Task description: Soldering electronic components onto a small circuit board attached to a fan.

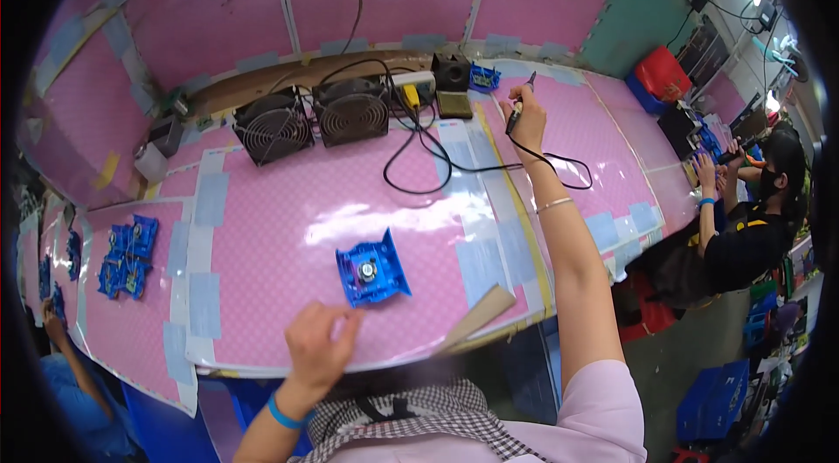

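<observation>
A blue plastic housing (371,272) with a round speaker-like part in its middle lies on the pink work mat (280,262) in front of me. Just below its near edge is my left hand (319,345), fingers curled in and thumb and fingertip close together; whether anything small is between them is hidden. My right hand (528,120) is stretched far forward and grips a soldering iron (516,116), tip pointing up and away. From its handle a black cord (476,169) loops back across the mat. The soldering iron stand (453,83) is left of that hand.
Two black fans (351,111) stand at the back, beside a power strip with a yellow plug (411,96). Another blue housing (484,77) sits behind the stand. Several more blue housings (129,255) lie at left. A co-worker (752,218) sits at right; another person's arm (63,336) shows at far left.
</observation>
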The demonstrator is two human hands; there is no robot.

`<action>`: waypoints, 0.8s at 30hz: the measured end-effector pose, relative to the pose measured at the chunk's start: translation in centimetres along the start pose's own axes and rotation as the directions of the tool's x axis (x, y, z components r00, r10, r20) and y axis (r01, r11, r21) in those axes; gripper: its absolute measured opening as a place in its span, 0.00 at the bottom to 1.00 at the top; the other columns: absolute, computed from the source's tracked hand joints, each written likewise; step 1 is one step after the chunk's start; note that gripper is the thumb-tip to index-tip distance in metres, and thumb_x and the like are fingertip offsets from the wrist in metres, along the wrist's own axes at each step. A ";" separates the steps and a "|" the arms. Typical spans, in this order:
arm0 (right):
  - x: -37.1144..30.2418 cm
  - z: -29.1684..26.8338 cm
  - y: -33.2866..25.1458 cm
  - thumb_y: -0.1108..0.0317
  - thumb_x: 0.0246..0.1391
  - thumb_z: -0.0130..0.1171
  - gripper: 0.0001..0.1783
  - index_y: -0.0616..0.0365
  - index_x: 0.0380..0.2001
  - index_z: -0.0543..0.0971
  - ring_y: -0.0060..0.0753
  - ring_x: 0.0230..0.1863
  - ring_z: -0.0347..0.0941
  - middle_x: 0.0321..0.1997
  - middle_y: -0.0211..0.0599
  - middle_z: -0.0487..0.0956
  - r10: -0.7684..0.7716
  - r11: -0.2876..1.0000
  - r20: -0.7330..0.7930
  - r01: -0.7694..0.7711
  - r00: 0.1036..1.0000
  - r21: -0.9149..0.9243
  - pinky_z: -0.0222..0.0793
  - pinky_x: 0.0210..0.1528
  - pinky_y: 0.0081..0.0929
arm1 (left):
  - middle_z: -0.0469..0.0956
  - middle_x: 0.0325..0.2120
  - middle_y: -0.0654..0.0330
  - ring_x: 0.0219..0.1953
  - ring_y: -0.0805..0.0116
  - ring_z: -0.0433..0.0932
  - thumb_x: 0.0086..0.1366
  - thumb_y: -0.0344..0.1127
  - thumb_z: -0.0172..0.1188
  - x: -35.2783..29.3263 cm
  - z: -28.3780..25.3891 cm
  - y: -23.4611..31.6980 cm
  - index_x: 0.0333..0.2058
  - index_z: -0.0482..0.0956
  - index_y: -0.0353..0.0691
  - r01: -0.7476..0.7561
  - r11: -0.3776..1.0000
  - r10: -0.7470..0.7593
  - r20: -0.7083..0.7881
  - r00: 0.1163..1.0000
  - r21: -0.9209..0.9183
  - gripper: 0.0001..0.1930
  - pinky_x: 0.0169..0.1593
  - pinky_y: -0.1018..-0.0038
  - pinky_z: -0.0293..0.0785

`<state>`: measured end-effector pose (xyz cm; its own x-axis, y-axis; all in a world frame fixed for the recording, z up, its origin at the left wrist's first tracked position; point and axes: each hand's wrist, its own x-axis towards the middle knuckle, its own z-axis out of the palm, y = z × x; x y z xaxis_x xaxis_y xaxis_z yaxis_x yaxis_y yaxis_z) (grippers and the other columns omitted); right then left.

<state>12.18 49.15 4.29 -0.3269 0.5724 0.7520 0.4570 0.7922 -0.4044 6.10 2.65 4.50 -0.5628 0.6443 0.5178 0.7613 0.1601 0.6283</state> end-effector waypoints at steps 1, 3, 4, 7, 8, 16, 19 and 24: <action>0.7 1.4 0.8 0.67 0.46 0.65 0.14 0.53 0.34 0.71 0.56 0.29 0.74 0.25 0.45 0.77 -0.005 1.000 -0.010 0.005 1.000 0.002 0.67 0.29 0.42 | 0.67 0.13 0.60 0.15 0.65 0.65 0.49 0.30 0.67 -0.2 0.4 0.2 0.20 0.77 0.41 -0.021 0.999 0.022 0.027 0.999 -0.039 0.07 0.19 0.70 0.57; 2.1 4.2 1.1 0.65 0.48 0.64 0.14 0.51 0.35 0.71 0.59 0.32 0.74 0.26 0.48 0.77 0.132 0.989 0.020 -0.131 0.991 -0.071 0.66 0.30 0.45 | 0.67 0.13 0.61 0.14 0.66 0.64 0.47 0.31 0.69 -1.1 1.1 0.1 0.19 0.77 0.42 0.020 0.997 -0.014 0.076 0.997 -0.069 0.08 0.18 0.71 0.56; 2.8 5.3 1.3 0.63 0.49 0.64 0.14 0.50 0.36 0.71 0.61 0.34 0.74 0.28 0.51 0.77 0.217 0.973 0.047 -0.212 0.975 -0.090 0.66 0.32 0.48 | 0.67 0.13 0.61 0.14 0.66 0.64 0.46 0.30 0.69 -1.4 1.2 -0.1 0.19 0.77 0.41 0.048 0.996 -0.043 0.065 0.997 -0.071 0.08 0.18 0.72 0.56; 3.9 7.8 2.6 0.62 0.50 0.64 0.14 0.51 0.36 0.71 0.61 0.35 0.74 0.29 0.52 0.78 0.237 0.968 0.028 -0.234 0.971 -0.092 0.66 0.33 0.49 | 0.69 0.15 0.61 0.15 0.67 0.66 0.46 0.31 0.70 -0.7 1.1 0.2 0.21 0.77 0.40 0.060 0.996 -0.056 0.056 0.997 -0.065 0.08 0.19 0.73 0.58; 3.8 8.6 3.1 0.64 0.48 0.64 0.13 0.53 0.33 0.72 0.60 0.35 0.74 0.28 0.52 0.78 0.216 0.972 0.000 -0.216 0.976 -0.090 0.66 0.33 0.48 | 0.70 0.17 0.60 0.16 0.67 0.67 0.45 0.31 0.71 -0.4 1.1 0.4 0.22 0.78 0.39 0.052 0.997 -0.049 0.063 0.997 -0.053 0.09 0.19 0.73 0.60; 1.6 3.0 6.4 0.71 0.42 0.63 0.09 0.55 0.26 0.73 0.43 0.25 0.76 0.21 0.44 0.75 0.118 0.992 -0.235 -0.123 0.965 -0.008 0.69 0.29 0.37 | 0.69 0.23 0.53 0.23 0.52 0.73 0.52 0.41 0.65 3.8 3.5 2.0 0.25 0.73 0.38 -0.051 0.993 0.007 0.373 0.928 0.107 0.13 0.25 0.61 0.70; -1.3 -3.1 -1.2 0.72 0.48 0.62 0.08 0.58 0.24 0.72 0.23 0.27 0.75 0.22 0.33 0.76 0.195 0.922 -0.019 -0.176 0.981 0.344 0.71 0.32 0.23 | 0.69 0.24 0.51 0.24 0.49 0.73 0.54 0.37 0.60 2.3 2.1 0.6 0.26 0.72 0.37 -0.028 0.978 -0.049 0.362 0.931 0.205 0.09 0.26 0.56 0.71; -11.9 -12.4 -12.8 0.79 0.52 0.61 0.12 0.58 0.27 0.67 0.27 0.31 0.76 0.28 0.34 0.74 0.196 0.722 0.165 -0.256 0.967 0.643 0.74 0.35 0.22 | 0.71 0.24 0.52 0.23 0.52 0.73 0.55 0.29 0.58 1.9 -2.3 -4.0 0.29 0.75 0.36 -0.062 0.970 0.042 0.088 0.995 0.235 0.04 0.26 0.59 0.68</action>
<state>20.51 29.56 7.00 -0.3630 0.7433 0.5619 -0.1188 0.5612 -0.8191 1.26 1.53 4.29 -0.5000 0.7137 0.4906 0.8487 0.2912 0.4414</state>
